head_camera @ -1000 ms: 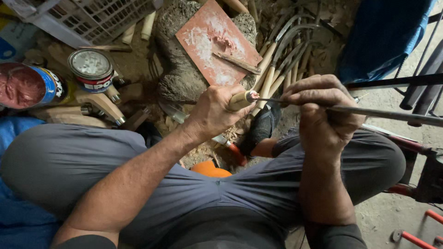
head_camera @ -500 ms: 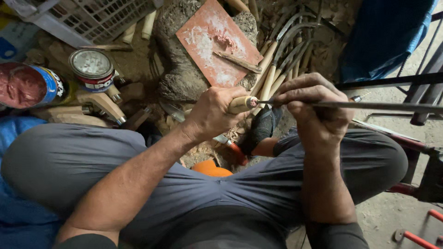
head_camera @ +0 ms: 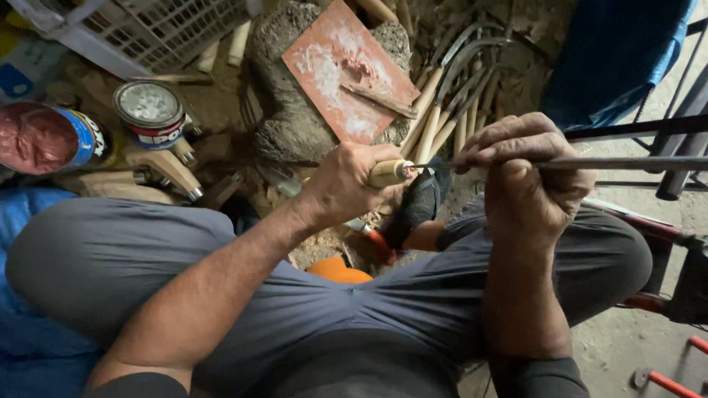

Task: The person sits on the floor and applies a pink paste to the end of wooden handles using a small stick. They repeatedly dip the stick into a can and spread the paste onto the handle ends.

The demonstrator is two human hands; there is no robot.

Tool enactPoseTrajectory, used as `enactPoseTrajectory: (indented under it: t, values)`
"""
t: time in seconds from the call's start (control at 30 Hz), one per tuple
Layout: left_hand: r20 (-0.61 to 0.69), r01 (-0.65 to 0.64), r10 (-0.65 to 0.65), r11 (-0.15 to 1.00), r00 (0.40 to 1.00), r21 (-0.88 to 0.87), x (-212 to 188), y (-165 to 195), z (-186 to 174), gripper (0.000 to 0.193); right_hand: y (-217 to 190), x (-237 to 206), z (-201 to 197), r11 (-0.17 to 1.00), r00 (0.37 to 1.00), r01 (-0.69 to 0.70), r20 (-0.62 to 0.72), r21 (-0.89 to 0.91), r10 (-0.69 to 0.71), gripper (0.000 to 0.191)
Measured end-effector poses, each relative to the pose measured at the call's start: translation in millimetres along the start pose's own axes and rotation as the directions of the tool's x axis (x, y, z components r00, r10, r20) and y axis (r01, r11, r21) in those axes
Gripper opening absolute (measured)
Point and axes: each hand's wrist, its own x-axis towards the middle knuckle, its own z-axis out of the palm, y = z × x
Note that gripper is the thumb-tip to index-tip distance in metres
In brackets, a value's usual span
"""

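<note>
**Both hands closed on one tool: wooden handle in the left, metal rod in the right**

The left hand (head_camera: 352, 180) is wrapped fully around a pale wooden handle (head_camera: 389, 172), fingers curled tight, with only the handle's rounded end showing past the thumb side. The right hand (head_camera: 527, 177) is closed in a fist over a thin dark metal rod (head_camera: 627, 163), knuckles up. The rod runs out level from the handle's end, crosses the short gap between the hands, passes through the right fist and carries on well beyond it. The two hands are near one another but not touching; both are held above the person's knees.

Beyond the left hand lies a reddish flat slab (head_camera: 346, 70) resting on a rough stone block (head_camera: 284, 129), with a small wooden stick (head_camera: 380, 101) lying on the slab. Just beyond the gap between the hands is a bundle of similar wooden-handled tools (head_camera: 450, 96). Further out on the left hand's side stand a round tin with a metal lid (head_camera: 150, 112) and a second, red-topped tin (head_camera: 46, 140). Beneath the hands, between the knees, an orange object (head_camera: 338, 270) shows in part.

Against the frames a half-second and a second earlier, the grips are unchanged. The handle end has drawn slightly closer to the right fist, and the rod now sits more nearly level.
</note>
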Motion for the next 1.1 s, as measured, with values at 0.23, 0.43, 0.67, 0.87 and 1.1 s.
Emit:
enactPoseTrajectory:
  t: [0.23, 0.43, 0.67, 0.87, 1.1]
  values:
    - [-0.052, -0.064, 0.064, 0.998, 0.997, -0.005, -0.3, 1.1, -4.1, 0.013, 0.7, 7.2, -4.2, 0.994, 0.997, 0.078, 0.001, -0.074, -0.079, 0.019]
    - [-0.013, 0.007, -0.006, 0.999, 1.0, 0.04, -2.7, 0.9, -2.7, 0.016, 2.7, 4.5, 0.2, 0.999, 0.999, 0.028, 0.046, -0.026, -0.026, 0.021]
    - [-0.026, -0.016, 0.016, 1.0, 1.0, 0.003, -4.3, 2.4, -2.9, 0.016, 4.6, 3.1, -2.1, 0.999, 0.997, 0.019, 0.074, -0.03, -0.017, 0.023]
    - [0.044, 0.032, -0.032, 0.999, 0.999, -0.011, -3.9, 2.0, -0.9, 0.02, 6.6, 6.1, -2.9, 0.999, 0.996, 0.036, 0.081, -0.027, -0.034, 0.023]
    - [0.12, 0.07, -0.065, 0.997, 0.991, -0.042, -3.7, 0.9, 2.0, 0.025, 10.2, 10.1, -5.1, 0.998, 0.992, 0.06, 0.113, 0.036, -0.063, 0.023]
